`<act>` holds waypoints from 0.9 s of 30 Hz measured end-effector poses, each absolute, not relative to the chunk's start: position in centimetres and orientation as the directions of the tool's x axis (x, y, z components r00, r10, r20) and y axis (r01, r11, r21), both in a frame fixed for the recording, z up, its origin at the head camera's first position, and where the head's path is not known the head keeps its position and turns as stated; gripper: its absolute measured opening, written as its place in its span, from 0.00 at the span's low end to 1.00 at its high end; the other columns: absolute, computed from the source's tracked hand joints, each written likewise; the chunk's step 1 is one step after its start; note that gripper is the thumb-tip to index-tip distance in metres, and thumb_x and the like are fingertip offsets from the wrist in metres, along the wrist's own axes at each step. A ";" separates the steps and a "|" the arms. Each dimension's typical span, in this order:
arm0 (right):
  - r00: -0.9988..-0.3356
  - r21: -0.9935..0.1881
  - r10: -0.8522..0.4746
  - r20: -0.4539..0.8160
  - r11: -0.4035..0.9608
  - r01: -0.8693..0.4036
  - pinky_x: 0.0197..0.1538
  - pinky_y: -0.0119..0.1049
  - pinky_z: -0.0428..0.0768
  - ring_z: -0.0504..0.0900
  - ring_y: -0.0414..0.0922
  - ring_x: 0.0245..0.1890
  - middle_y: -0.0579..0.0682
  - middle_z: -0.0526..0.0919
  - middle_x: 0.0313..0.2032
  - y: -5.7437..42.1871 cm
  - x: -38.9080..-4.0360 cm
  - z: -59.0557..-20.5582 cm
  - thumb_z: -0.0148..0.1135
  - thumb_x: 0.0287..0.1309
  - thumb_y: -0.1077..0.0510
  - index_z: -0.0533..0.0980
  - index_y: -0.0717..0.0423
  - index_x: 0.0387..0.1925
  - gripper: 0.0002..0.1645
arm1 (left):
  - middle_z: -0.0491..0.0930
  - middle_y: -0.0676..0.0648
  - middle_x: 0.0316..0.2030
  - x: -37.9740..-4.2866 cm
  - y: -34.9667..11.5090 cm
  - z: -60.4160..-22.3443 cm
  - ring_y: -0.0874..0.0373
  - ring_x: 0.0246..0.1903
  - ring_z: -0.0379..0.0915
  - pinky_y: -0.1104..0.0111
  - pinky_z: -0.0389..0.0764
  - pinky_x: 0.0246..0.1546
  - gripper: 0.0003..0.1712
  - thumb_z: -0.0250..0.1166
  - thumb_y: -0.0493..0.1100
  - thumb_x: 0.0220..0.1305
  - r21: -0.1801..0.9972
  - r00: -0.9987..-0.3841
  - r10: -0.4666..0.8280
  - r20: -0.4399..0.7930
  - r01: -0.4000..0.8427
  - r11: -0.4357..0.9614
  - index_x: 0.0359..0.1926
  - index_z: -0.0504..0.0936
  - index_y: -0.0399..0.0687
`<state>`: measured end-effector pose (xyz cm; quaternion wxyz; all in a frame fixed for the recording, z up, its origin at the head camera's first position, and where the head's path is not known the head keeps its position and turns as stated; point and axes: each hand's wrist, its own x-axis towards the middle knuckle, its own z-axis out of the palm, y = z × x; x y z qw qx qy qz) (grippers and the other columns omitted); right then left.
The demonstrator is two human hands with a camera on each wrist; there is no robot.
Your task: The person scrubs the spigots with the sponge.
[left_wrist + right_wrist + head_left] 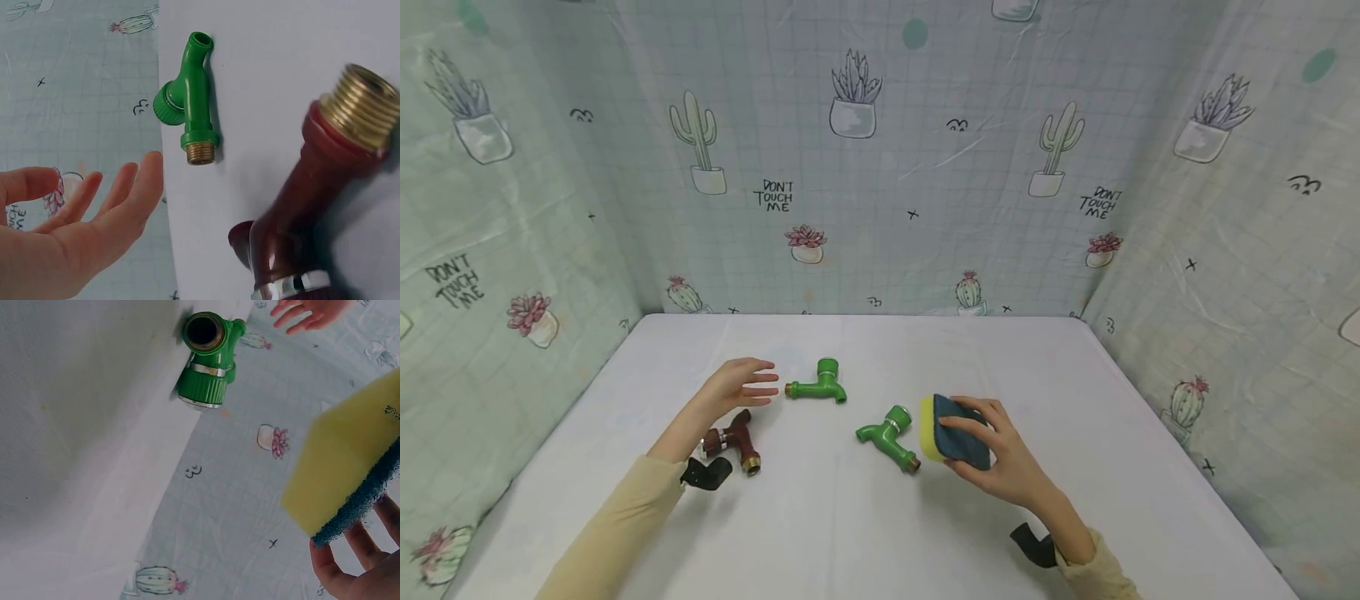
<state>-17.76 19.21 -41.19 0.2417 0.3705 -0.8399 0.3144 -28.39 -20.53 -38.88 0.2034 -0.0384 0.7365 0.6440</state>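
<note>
In my right hand I grip a sponge with a yellow foam side and a dark teal scouring side, raised over the table. Just left of the sponge lies a green tap with a brass threaded end. My left hand is held out with its fingers extended and nothing in them. Another green tap lies just beyond those fingertips, its brass end toward them. Below the left hand, a dark red tap lies on its side, partly hidden by the wrist in the head view.
The white table is enclosed at the back and sides by a cloth printed with cacti. A black wrist strap piece juts from the left wrist, and a similar black piece from the right.
</note>
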 end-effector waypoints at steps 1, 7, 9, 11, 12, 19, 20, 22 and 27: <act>-0.609 -0.349 -0.472 0.637 0.528 -0.774 0.43 0.44 0.78 0.63 0.47 0.53 0.54 0.67 0.57 19.2 -17.7 -41.2 0.73 0.35 0.59 0.72 0.44 0.51 0.35 | 0.56 0.28 0.62 -28.0 -20.7 -38.9 0.38 0.57 0.63 0.57 0.73 0.53 0.28 0.39 0.45 0.69 0.932 -0.924 0.199 -0.326 -0.279 0.231 0.64 0.51 0.31; -0.625 -0.352 -0.475 0.619 0.544 -0.762 0.44 0.44 0.77 0.62 0.46 0.53 0.52 0.67 0.57 19.6 -17.5 -41.6 0.72 0.36 0.59 0.72 0.42 0.51 0.35 | 0.67 0.28 0.54 -25.7 -21.6 -38.9 0.40 0.47 0.72 0.58 0.79 0.42 0.23 0.45 0.45 0.67 0.826 -0.972 0.178 -0.152 -0.027 0.563 0.56 0.65 0.33; -0.628 -0.351 -0.473 0.618 0.549 -0.759 0.44 0.44 0.77 0.62 0.45 0.53 0.52 0.67 0.57 19.8 -17.4 -41.6 0.72 0.36 0.59 0.72 0.42 0.51 0.35 | 0.70 0.29 0.51 -24.9 -21.7 -38.9 0.41 0.44 0.74 0.58 0.80 0.39 0.20 0.49 0.43 0.65 0.758 -0.974 0.215 -0.072 0.087 0.646 0.53 0.69 0.34; -0.630 -0.350 -0.471 0.618 0.552 -0.756 0.44 0.44 0.77 0.62 0.44 0.53 0.53 0.68 0.57 19.9 -17.3 -41.7 0.72 0.36 0.59 0.72 0.42 0.51 0.35 | 0.73 0.30 0.48 -24.1 -21.9 -39.0 0.41 0.42 0.75 0.58 0.80 0.38 0.18 0.54 0.43 0.62 0.671 -0.964 0.267 0.014 0.207 0.712 0.49 0.71 0.34; -0.631 -0.348 -0.470 0.618 0.556 -0.755 0.44 0.44 0.77 0.62 0.44 0.53 0.53 0.68 0.56 20.0 -17.2 -41.7 0.72 0.36 0.59 0.72 0.42 0.51 0.35 | 0.74 0.31 0.47 -23.7 -22.0 -39.2 0.40 0.42 0.75 0.57 0.80 0.38 0.18 0.56 0.43 0.61 0.624 -0.954 0.294 0.051 0.260 0.737 0.48 0.72 0.35; -0.637 -0.344 -0.470 0.611 0.568 -0.748 0.44 0.44 0.77 0.62 0.44 0.53 0.51 0.67 0.57 20.2 -16.9 -41.7 0.72 0.36 0.59 0.72 0.41 0.51 0.35 | 0.74 0.35 0.48 -21.2 -22.8 -40.7 0.39 0.47 0.70 0.49 0.74 0.44 0.29 0.65 0.53 0.51 0.277 -0.895 0.410 0.174 0.444 0.852 0.50 0.74 0.38; -0.636 -0.341 -0.471 0.611 0.569 -0.748 0.44 0.44 0.77 0.62 0.44 0.53 0.51 0.67 0.57 20.2 -16.9 -41.7 0.72 0.35 0.59 0.72 0.41 0.51 0.35 | 0.74 0.35 0.48 -20.9 -22.9 -41.0 0.39 0.47 0.70 0.48 0.74 0.43 0.31 0.65 0.55 0.50 0.227 -0.891 0.413 0.189 0.449 0.864 0.51 0.74 0.39; -0.632 -0.337 -0.472 0.614 0.567 -0.751 0.43 0.44 0.77 0.62 0.45 0.53 0.52 0.67 0.57 20.2 -16.9 -41.7 0.73 0.35 0.59 0.72 0.42 0.51 0.35 | 0.73 0.35 0.49 -20.4 -23.0 -41.5 0.38 0.47 0.69 0.46 0.73 0.42 0.33 0.64 0.58 0.48 0.149 -0.882 0.417 0.219 0.453 0.879 0.51 0.75 0.42; -0.634 -0.339 -0.471 0.614 0.568 -0.750 0.43 0.43 0.78 0.62 0.44 0.53 0.51 0.67 0.57 20.2 -16.9 -41.6 0.73 0.36 0.58 0.71 0.41 0.52 0.36 | 0.73 0.36 0.49 -19.8 -23.5 -42.8 0.37 0.45 0.70 0.45 0.73 0.37 0.37 0.63 0.64 0.44 -0.035 -0.865 0.437 0.246 0.442 0.896 0.52 0.74 0.48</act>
